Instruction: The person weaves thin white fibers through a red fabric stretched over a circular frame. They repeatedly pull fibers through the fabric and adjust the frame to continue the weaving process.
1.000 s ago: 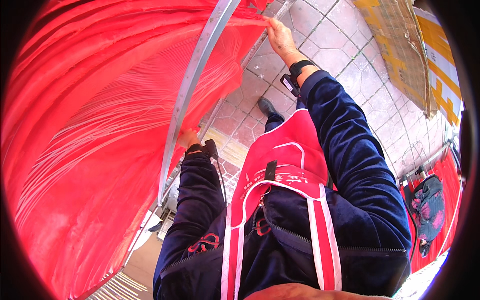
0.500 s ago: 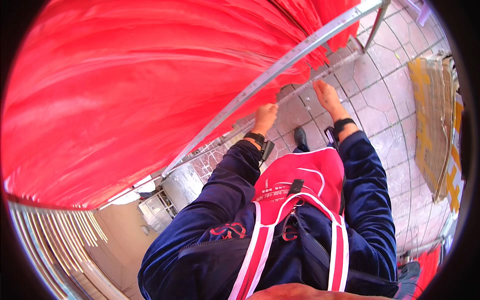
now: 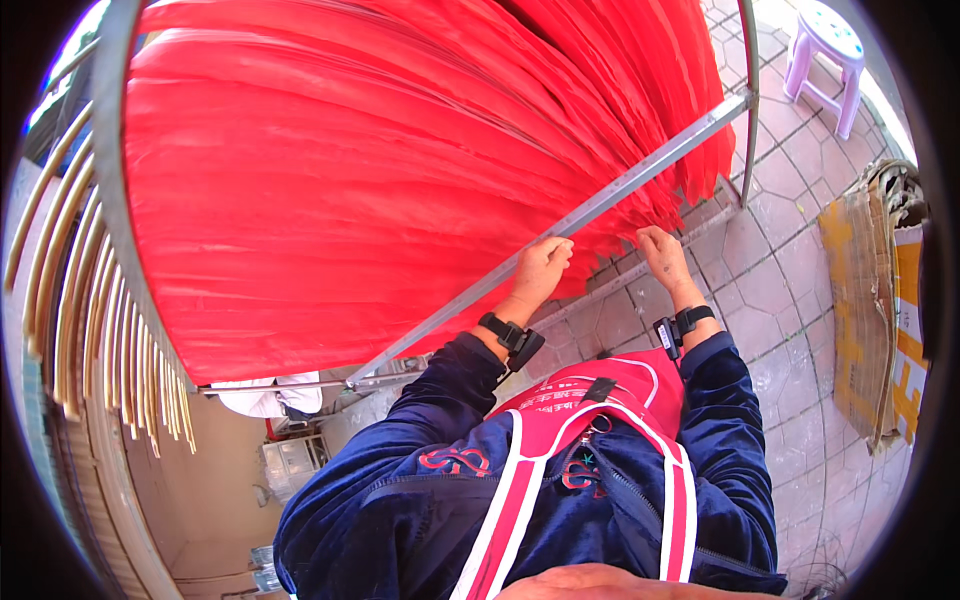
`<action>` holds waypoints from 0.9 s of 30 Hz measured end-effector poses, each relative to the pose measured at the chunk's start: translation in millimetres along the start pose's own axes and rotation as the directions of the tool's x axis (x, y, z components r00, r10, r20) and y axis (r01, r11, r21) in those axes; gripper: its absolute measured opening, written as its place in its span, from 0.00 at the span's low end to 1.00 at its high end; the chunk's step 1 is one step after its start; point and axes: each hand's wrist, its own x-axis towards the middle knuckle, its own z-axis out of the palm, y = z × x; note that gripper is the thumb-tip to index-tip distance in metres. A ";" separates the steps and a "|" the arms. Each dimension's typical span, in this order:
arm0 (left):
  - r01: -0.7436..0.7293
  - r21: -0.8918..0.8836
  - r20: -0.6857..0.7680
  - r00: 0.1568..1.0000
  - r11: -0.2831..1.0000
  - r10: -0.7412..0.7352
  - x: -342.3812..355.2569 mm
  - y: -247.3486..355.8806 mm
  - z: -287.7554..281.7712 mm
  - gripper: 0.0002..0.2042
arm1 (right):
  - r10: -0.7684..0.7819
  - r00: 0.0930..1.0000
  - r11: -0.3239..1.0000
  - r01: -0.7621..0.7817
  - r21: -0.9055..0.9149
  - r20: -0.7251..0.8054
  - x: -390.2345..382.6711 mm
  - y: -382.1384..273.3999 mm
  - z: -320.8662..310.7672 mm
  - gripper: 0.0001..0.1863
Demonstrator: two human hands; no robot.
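Long red sheets [image 3: 330,220], probably cloth, hang in many layers inside a metal rack. A grey metal bar [image 3: 640,175] of the rack crosses in front of them. My left hand [image 3: 542,270] is closed with curled fingers right at the bar, beside the lower edges of the sheets. My right hand [image 3: 664,260] is closed too, its fingertips by the gathered ends of the sheets. Whether either hand pinches anything is too small to tell. Both wrists wear black straps with small devices, and a red apron [image 3: 645,385] with white trim covers my front.
A worn cardboard box [image 3: 865,310] with yellow tape stands at the right on the paved floor [image 3: 790,370]. The rack's upright [image 3: 748,60] and a pale purple stool [image 3: 826,55] are at the far right. Several pale rods [image 3: 90,300] project at the left.
My left hand has risen from below the bar to it. My right hand stays near the ends of the sheets. The view has shifted, showing more of the rack and the stool.
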 end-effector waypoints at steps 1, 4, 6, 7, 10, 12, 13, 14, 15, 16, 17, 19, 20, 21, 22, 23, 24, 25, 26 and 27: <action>-0.031 0.010 -0.040 0.999 0.999 0.031 -0.5 11.0 -13.2 0.11 | -0.033 0.999 0.999 0.034 0.032 -0.015 4.2 -13.6 3.3 0.12; -0.075 -0.004 -0.162 0.984 0.997 0.073 -4.8 42.2 -51.9 0.11 | -0.123 0.991 0.986 0.127 0.105 -0.043 19.0 -56.0 14.0 0.11; -0.119 -0.057 -0.244 0.964 0.991 0.102 -9.7 62.2 -76.2 0.11 | -0.188 0.981 0.973 0.192 0.127 -0.041 26.3 -89.5 22.7 0.11; -0.145 -0.088 -0.283 0.952 0.986 0.114 -13.0 72.7 -85.5 0.11 | -0.162 0.987 0.977 0.160 0.141 0.005 27.4 -105.7 23.5 0.11; -0.207 -0.122 -0.378 0.914 0.971 0.148 -19.1 96.1 -120.3 0.12 | -0.333 0.943 0.919 0.326 0.220 -0.007 29.4 -163.8 30.6 0.11; -0.285 -0.121 -0.431 0.878 0.951 0.208 -24.8 107.6 -140.7 0.12 | -0.385 0.923 0.894 0.367 0.258 0.022 27.0 -205.6 26.3 0.11; -0.304 -0.127 -0.450 0.866 0.944 0.218 -27.7 112.3 -149.7 0.12 | -0.429 0.902 0.872 0.402 0.279 0.042 24.4 -227.4 21.1 0.11; -0.315 -0.118 -0.468 0.854 0.942 0.227 -31.2 115.5 -157.7 0.12 | -0.448 0.891 0.861 0.410 0.301 0.069 20.2 -249.0 15.2 0.11; -0.329 -0.118 -0.484 0.843 0.937 0.235 -33.6 119.2 -164.6 0.12 | -0.467 0.879 0.850 0.416 0.322 0.096 16.0 -272.0 8.1 0.11; -0.344 -0.130 -0.501 0.832 0.930 0.238 -36.3 122.3 -169.7 0.12 | -0.464 0.878 0.846 0.398 0.355 0.121 11.1 -295.6 0.3 0.12; -0.348 -0.152 -0.515 0.827 0.925 0.226 -39.1 123.9 -173.2 0.12 | -0.507 0.857 0.819 0.445 0.363 0.093 7.1 -319.3 -6.7 0.12; -0.365 -0.183 -0.542 0.812 0.913 0.217 -43.0 129.1 -180.7 0.12 | -0.577 0.816 0.765 0.522 0.377 0.040 -2.7 -369.8 -20.2 0.13; -0.380 -0.192 -0.554 0.803 0.905 0.219 -44.7 131.6 -183.4 0.12 | -0.603 0.795 0.759 0.550 0.348 0.059 -6.3 -396.3 -28.9 0.15; -0.391 -0.200 -0.565 0.795 0.898 0.220 -46.3 134.0 -185.9 0.12 | -0.652 0.757 0.733 0.616 0.288 0.039 -10.6 -422.0 -35.7 0.16; -0.409 -0.198 -0.570 0.787 0.891 0.236 -48.1 136.3 -188.9 0.11 | -0.730 0.683 0.661 0.691 0.291 0.037 -15.9 -447.2 -42.6 0.18; -0.429 -0.225 -0.571 0.786 0.875 0.238 -50.0 138.7 -191.6 0.11 | -0.782 0.622 0.604 0.744 0.286 0.036 -21.3 -472.3 -47.9 0.20; -0.445 -0.251 -0.572 0.785 0.859 0.239 -52.0 140.8 -194.4 0.11 | -0.841 0.540 0.528 0.811 0.253 0.025 -26.9 -497.0 -52.0 0.22; -0.467 -0.275 -0.574 0.781 0.840 0.247 -54.3 142.7 -196.6 0.11 | -0.882 0.471 0.463 0.864 0.196 0.006 -32.5 -521.5 -54.2 0.23; -0.467 -0.300 -0.568 0.788 0.832 0.238 -56.1 144.4 -198.5 0.11 | -0.934 0.357 0.352 0.925 0.146 -0.011 -37.3 -545.9 -53.3 0.23; -0.451 -0.312 -0.557 0.800 0.836 0.224 -57.7 146.0 -200.3 0.12 | -0.953 0.303 0.301 0.948 0.098 -0.006 -41.3 -570.2 -51.7 0.22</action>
